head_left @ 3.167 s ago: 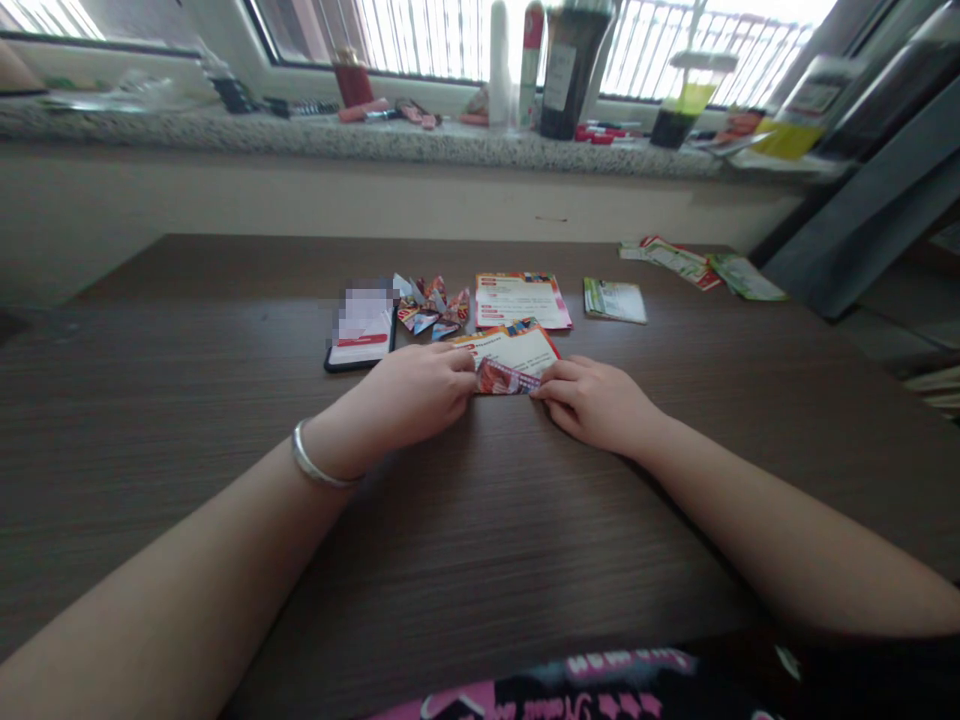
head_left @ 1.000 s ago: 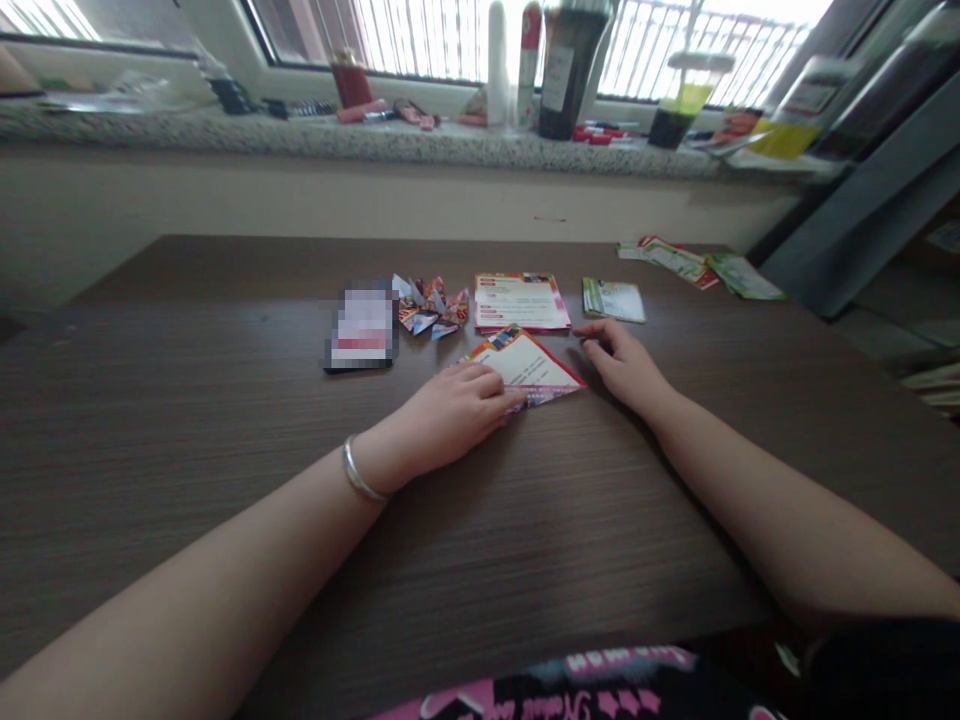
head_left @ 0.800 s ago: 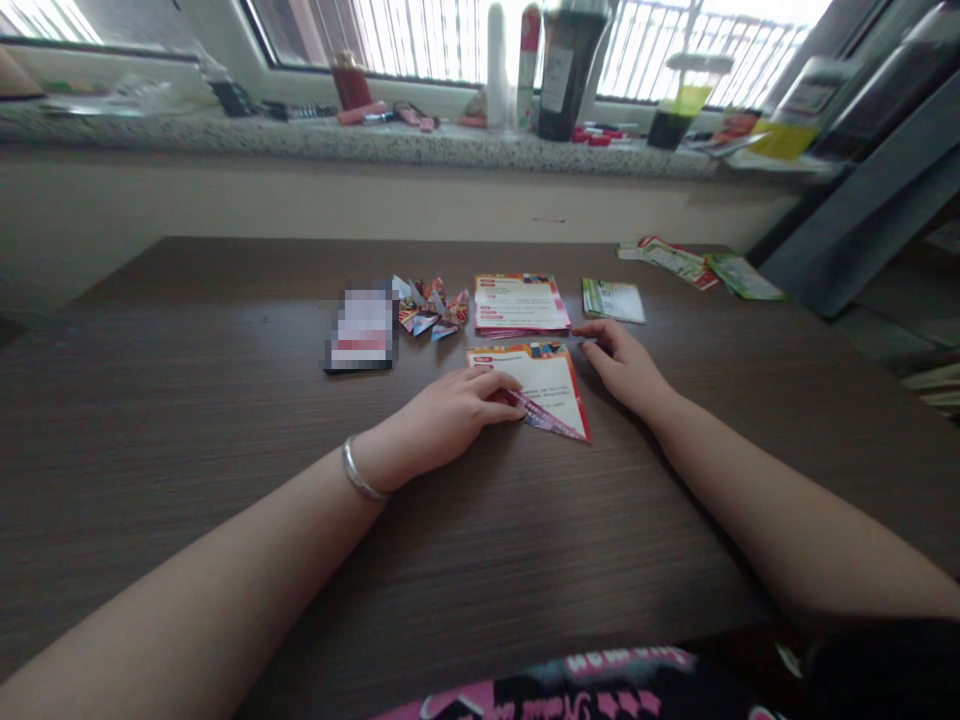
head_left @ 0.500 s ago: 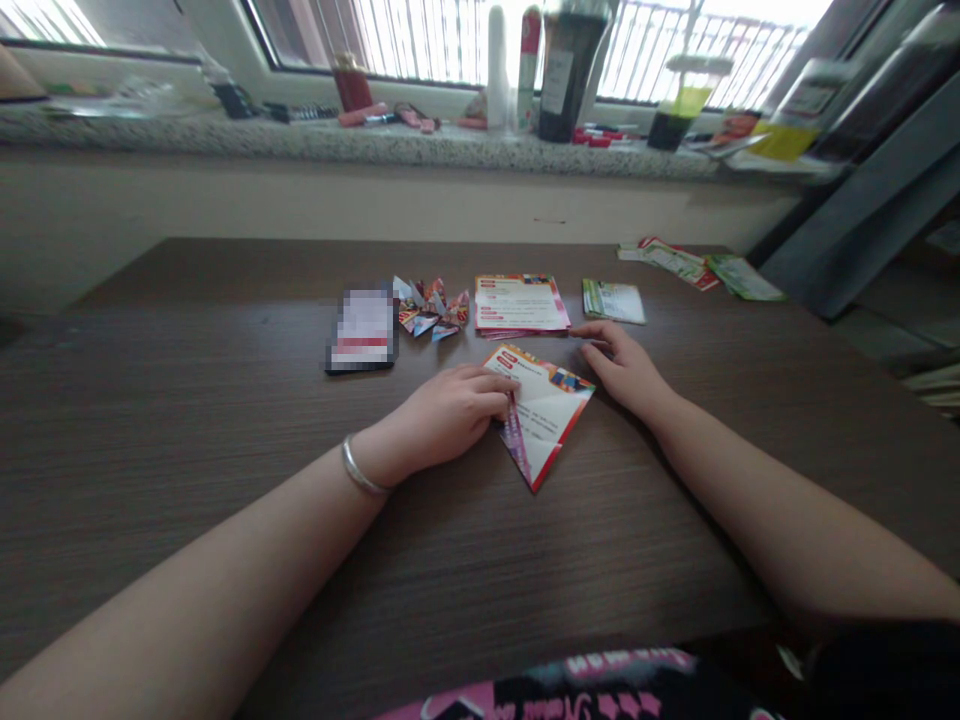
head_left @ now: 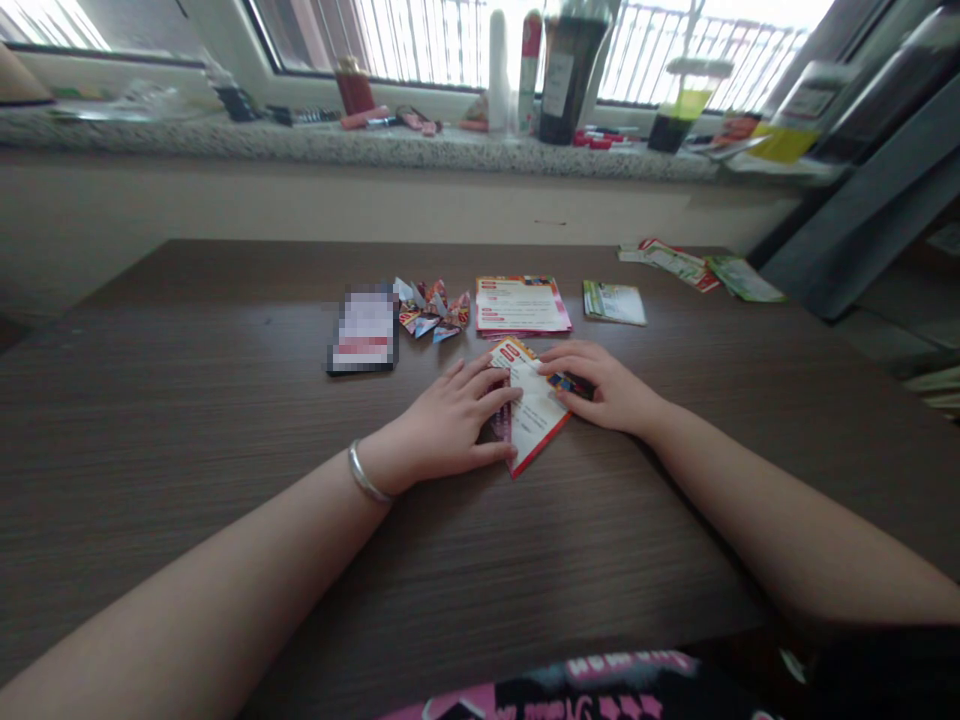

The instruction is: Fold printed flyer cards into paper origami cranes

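A printed paper sheet [head_left: 534,415] with a red edge lies on the brown table, turned cornerwise, with a purple folded strip along its left side. Fingers spread, my left hand [head_left: 457,415] rests on that left side and covers part of the strip. From the right, my right hand [head_left: 600,385] touches the sheet's upper right edge, fingers apart and lying on the paper. Just beyond the sheet sits a stack of similar printed sheets [head_left: 523,305]. Several folded paper pieces [head_left: 433,310] stand to the left of the stack.
A blurred-out phone-like object [head_left: 365,330] lies at the left of the folded pieces. Right of the stack is a small pile of green-and-white cards [head_left: 614,302]; more leaflets [head_left: 679,263] lie at the far right edge. Bottles and a cup [head_left: 568,80] stand on the windowsill.
My right hand has moved left from beside the stack onto the sheet. My left hand's fingers have spread out over the paper. The sheet has shifted and turned slightly to the left.
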Available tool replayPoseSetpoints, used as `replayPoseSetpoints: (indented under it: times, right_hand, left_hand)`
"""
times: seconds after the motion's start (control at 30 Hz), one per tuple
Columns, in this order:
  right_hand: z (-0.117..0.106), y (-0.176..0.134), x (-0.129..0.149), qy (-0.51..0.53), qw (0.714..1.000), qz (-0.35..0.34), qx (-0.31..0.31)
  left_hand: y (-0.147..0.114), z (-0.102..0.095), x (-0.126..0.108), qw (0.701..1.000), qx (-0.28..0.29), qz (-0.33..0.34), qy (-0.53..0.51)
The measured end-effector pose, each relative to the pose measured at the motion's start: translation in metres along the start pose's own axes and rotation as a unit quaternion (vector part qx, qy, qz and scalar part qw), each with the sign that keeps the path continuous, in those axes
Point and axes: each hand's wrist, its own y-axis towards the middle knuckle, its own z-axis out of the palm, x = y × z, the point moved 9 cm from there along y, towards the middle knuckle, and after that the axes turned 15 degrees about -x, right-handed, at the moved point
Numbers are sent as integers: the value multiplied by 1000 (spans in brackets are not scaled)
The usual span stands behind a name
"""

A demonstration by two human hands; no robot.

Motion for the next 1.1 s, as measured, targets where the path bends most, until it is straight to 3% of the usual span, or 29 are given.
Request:
replayPoseSetpoints:
  times: [0.13,0.37,0.6,0.9,1.1]
  right_hand:
    - [5,-3,5,5,999,-42,26]
    - [12,-9,5,-27,996,-67,56]
    - [11,-9,7,-53,995,-72,53]
    - [10,-9,19,-67,991,-99,55]
    - [12,-10,30,-86,984,-143,69]
  left_hand:
    - [-1,8,7,999,6,-28,18]
    - [4,-1,18,995,-78,-47,29]
    - [4,-1,12,998,-51,-35,-25]
    - [7,-4,10,997,-66,-24,-18]
    - [8,-2,12,995,-68,-17,-68]
